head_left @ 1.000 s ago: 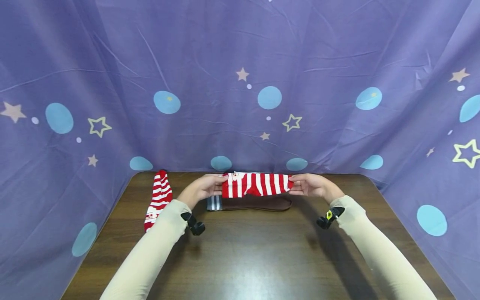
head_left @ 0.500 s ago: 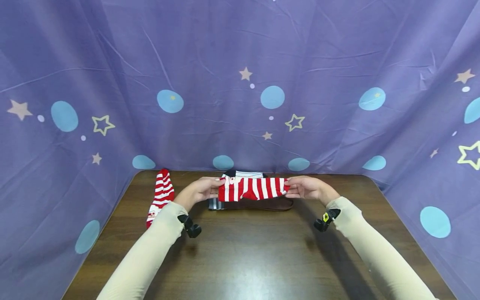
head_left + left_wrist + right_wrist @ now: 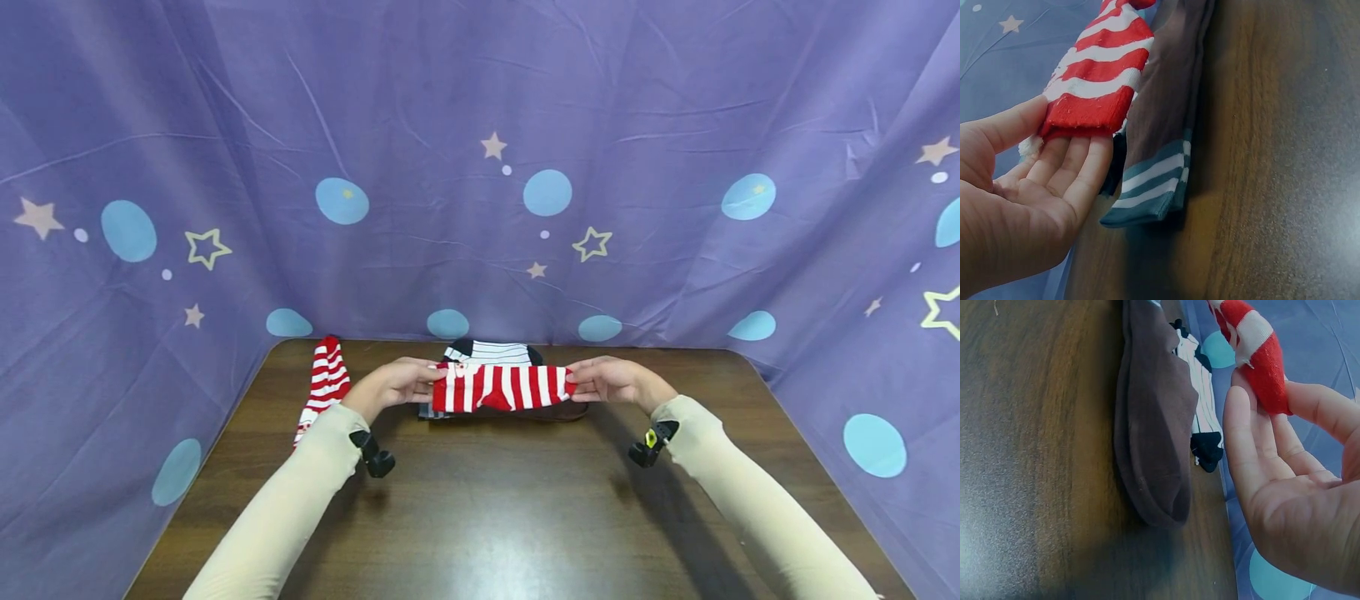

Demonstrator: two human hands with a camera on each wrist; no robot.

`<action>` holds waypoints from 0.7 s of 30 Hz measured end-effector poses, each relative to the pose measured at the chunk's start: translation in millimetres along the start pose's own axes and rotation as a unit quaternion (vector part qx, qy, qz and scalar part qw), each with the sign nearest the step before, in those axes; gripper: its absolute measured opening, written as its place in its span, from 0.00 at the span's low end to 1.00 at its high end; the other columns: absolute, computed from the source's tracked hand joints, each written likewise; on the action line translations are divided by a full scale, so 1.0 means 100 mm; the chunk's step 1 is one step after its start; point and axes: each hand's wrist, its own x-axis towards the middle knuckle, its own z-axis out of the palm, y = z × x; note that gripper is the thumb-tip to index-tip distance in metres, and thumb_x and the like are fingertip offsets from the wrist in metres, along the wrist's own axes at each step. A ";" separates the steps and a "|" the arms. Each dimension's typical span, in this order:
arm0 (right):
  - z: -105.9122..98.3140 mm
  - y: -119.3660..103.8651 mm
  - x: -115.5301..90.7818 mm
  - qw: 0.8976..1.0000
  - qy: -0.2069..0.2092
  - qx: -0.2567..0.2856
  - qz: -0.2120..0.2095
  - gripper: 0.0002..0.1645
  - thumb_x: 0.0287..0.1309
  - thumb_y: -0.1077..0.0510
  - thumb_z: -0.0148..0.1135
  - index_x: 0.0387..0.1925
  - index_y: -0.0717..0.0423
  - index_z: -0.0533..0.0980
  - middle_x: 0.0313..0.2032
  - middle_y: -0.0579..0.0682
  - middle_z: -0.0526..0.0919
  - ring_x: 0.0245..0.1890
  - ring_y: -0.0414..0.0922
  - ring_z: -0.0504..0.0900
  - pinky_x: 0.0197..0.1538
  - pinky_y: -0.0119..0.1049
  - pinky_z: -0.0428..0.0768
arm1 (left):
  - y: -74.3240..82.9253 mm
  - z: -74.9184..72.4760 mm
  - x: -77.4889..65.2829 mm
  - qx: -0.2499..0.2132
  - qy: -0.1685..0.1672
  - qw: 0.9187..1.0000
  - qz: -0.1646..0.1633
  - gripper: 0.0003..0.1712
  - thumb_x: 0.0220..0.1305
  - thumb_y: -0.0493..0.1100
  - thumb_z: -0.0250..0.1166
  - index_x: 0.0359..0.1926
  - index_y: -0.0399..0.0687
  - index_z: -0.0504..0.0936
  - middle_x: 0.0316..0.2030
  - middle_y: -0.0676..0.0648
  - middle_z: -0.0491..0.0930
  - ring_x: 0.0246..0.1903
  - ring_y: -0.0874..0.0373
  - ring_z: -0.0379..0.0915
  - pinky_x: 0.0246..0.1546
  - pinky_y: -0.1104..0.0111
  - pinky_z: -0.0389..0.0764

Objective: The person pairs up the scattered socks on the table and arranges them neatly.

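Observation:
A red-and-white striped sock [image 3: 502,388] is stretched level between both hands, above the table. My left hand [image 3: 401,383] pinches its cuff, thumb on top and fingers beneath, as the left wrist view shows. At the other end my right hand [image 3: 615,382] pinches the red toe [image 3: 1267,381]. Below the held sock lies a brown sock pair [image 3: 1154,425] with a grey-blue, white-striped cuff [image 3: 1147,187]; in the head view the striped sock hides most of it. Behind it, a white sock [image 3: 498,353] with thin dark lines and black ends lies near the far edge.
Another red-and-white striped sock [image 3: 326,379] lies at the table's far left, partly behind the left forearm. The wooden table [image 3: 487,500] meets a purple curtain [image 3: 420,150] with stars and dots at its back and sides. Each wrist wears a black camera mount.
Both hands have drawn the striped sock a little toward the person and slightly left. More of the white sock behind shows now, and less of the brown pair. Both hands keep their hold.

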 end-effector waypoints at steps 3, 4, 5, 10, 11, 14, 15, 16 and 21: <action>-0.01 0.01 0.00 1.000 0.004 -0.001 0.007 0.14 0.74 0.68 0.47 0.42 0.52 0.78 0.39 0.47 0.85 0.39 0.41 0.86 0.48 0.32 0.87 | -0.01 0.01 0.00 0.001 0.000 1.000 -0.005 0.11 0.75 0.35 0.55 0.55 0.41 0.72 0.30 0.55 0.83 0.32 0.62 0.81 0.38 0.71 0.83; -0.01 0.02 0.00 1.000 0.004 -0.002 0.007 0.14 0.74 0.68 0.47 0.42 0.52 0.78 0.39 0.47 0.85 0.39 0.41 0.86 0.48 0.32 0.87 | -0.01 0.02 0.00 0.002 0.000 1.000 -0.007 0.13 0.75 0.35 0.55 0.57 0.39 0.71 0.31 0.54 0.83 0.32 0.62 0.81 0.38 0.71 0.83; -0.01 0.02 0.00 1.000 0.005 -0.001 0.008 0.15 0.75 0.68 0.47 0.41 0.52 0.78 0.39 0.47 0.85 0.40 0.41 0.86 0.48 0.32 0.87 | -0.02 0.02 0.00 0.003 0.001 1.000 -0.008 0.15 0.75 0.36 0.55 0.59 0.38 0.70 0.31 0.54 0.83 0.33 0.61 0.81 0.38 0.70 0.84; -0.02 0.04 0.00 1.000 0.005 0.000 0.011 0.17 0.75 0.69 0.46 0.39 0.52 0.80 0.37 0.47 0.86 0.38 0.41 0.87 0.47 0.32 0.87 | -0.04 0.02 0.01 0.018 -0.007 1.000 -0.009 0.24 0.76 0.36 0.54 0.68 0.32 0.64 0.33 0.54 0.83 0.35 0.61 0.81 0.40 0.70 0.84; -0.02 0.04 0.00 1.000 0.004 0.001 0.012 0.18 0.75 0.69 0.46 0.39 0.52 0.81 0.37 0.47 0.86 0.37 0.41 0.87 0.47 0.32 0.87 | -0.05 0.02 0.02 0.020 -0.009 1.000 -0.009 0.25 0.76 0.36 0.54 0.69 0.31 0.64 0.33 0.54 0.83 0.35 0.61 0.81 0.41 0.70 0.84; -0.03 0.06 0.00 1.000 0.005 0.001 0.012 0.19 0.75 0.69 0.46 0.38 0.52 0.82 0.37 0.47 0.86 0.37 0.40 0.87 0.47 0.32 0.87 | -0.05 0.02 0.02 0.026 -0.010 1.000 -0.011 0.25 0.76 0.36 0.55 0.68 0.31 0.64 0.34 0.53 0.83 0.36 0.60 0.81 0.42 0.69 0.84; -0.03 0.06 0.00 1.000 0.006 0.001 0.012 0.19 0.75 0.69 0.46 0.37 0.52 0.82 0.37 0.47 0.86 0.37 0.40 0.87 0.47 0.31 0.87 | -0.05 0.02 0.02 0.025 -0.008 1.000 -0.014 0.25 0.75 0.36 0.55 0.68 0.31 0.65 0.34 0.53 0.83 0.36 0.60 0.81 0.42 0.68 0.84; -0.03 0.07 0.00 1.000 0.007 0.001 0.011 0.19 0.75 0.69 0.46 0.37 0.52 0.82 0.37 0.47 0.86 0.37 0.41 0.87 0.47 0.32 0.87 | -0.05 0.02 0.02 0.027 -0.009 0.999 -0.015 0.25 0.75 0.36 0.55 0.68 0.31 0.65 0.34 0.53 0.83 0.36 0.60 0.81 0.42 0.68 0.85; -0.04 0.10 0.00 1.000 0.015 0.001 0.008 0.18 0.75 0.69 0.46 0.37 0.52 0.81 0.37 0.48 0.85 0.36 0.41 0.86 0.46 0.32 0.87 | -0.05 0.03 0.01 0.037 -0.011 0.999 -0.023 0.26 0.75 0.36 0.56 0.69 0.31 0.63 0.34 0.53 0.83 0.36 0.60 0.81 0.44 0.67 0.86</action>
